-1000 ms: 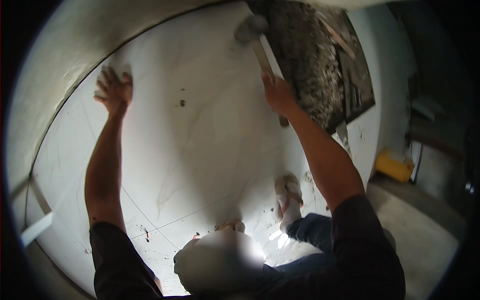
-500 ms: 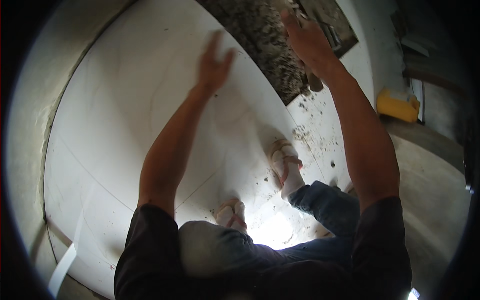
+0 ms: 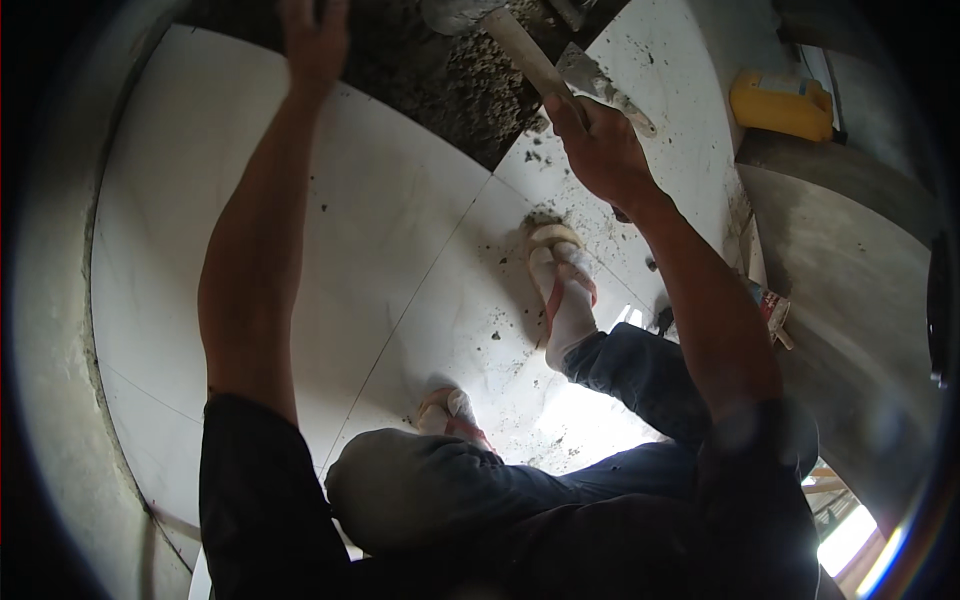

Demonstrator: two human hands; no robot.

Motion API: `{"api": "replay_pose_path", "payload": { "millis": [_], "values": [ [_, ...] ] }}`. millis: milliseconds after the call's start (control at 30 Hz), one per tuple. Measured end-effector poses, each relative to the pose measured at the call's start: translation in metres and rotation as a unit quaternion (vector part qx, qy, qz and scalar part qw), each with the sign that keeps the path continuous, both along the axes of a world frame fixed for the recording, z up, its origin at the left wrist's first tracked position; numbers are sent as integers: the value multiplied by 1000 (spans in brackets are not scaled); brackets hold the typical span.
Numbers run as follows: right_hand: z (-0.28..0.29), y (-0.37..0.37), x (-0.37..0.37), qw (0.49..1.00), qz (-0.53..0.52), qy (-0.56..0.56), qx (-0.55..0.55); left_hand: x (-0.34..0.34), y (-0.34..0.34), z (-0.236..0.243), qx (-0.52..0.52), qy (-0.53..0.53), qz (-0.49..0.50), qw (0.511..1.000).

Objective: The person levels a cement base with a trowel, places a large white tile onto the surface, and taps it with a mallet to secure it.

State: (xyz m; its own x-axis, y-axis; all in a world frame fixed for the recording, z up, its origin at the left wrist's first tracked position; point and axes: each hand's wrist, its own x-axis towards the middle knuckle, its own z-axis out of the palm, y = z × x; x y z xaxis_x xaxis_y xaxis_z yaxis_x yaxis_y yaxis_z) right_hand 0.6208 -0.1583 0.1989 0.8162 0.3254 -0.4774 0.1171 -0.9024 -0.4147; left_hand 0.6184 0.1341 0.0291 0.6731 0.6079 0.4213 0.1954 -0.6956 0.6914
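Observation:
My right hand (image 3: pixel 608 155) is closed round the wooden handle of a mallet (image 3: pixel 527 50). Its rounded, greyish head lies over a bed of dark, crumbly mortar (image 3: pixel 430 105), partly cut by the top edge. My left hand (image 3: pixel 316 45) reaches forward above the mortar near the far edge of a large white floor tile (image 3: pixel 390 210). Its fingers look apart with nothing in them, though the tips are cut off by the top edge. Just beyond my right hand, a trowel (image 3: pixel 600 82) with a mortar-smeared blade rests on the tiles.
Mortar crumbs dot the tiles round my sandalled feet (image 3: pixel 560 265). A yellow jug (image 3: pixel 782 105) stands at the right by the wall. Lower down is a small red-and-white container (image 3: pixel 768 303). A bare grey wall (image 3: pixel 65 300) curves along the left.
The view has shifted, bringing more of the mallet and the trowel into sight. My left hand has moved forward and left, over the mortar. The mallet stays in my right hand.

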Motion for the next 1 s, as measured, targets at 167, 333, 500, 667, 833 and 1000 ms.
{"api": "replay_pose_path", "payload": {
  "millis": [167, 333, 500, 667, 833, 1000],
  "values": [
    [15, -35, -5, 995, 27, -90, 17, -107, -132, 38, 82, 119, -288, 947],
    [-14, -18, -85, 988, 6, -8, 155, -178, -124, 28, 207, 418, -267, 843],
    [-38, 4, -149, 974, 117, -21, 195, -121, 66, -1, 360, 331, -98, 867],
    [-58, 31, -162, 978, 178, 56, 97, -147, 231, -45, 66, 388, 396, 830],
    [-65, 60, -154, 974, 212, 50, 69, -130, 231, -39, -11, 398, 360, 843],
    [-50, 114, -122, 951, 284, 114, 41, -122, 251, -58, -39, 345, 420, 839]
  ]
}}
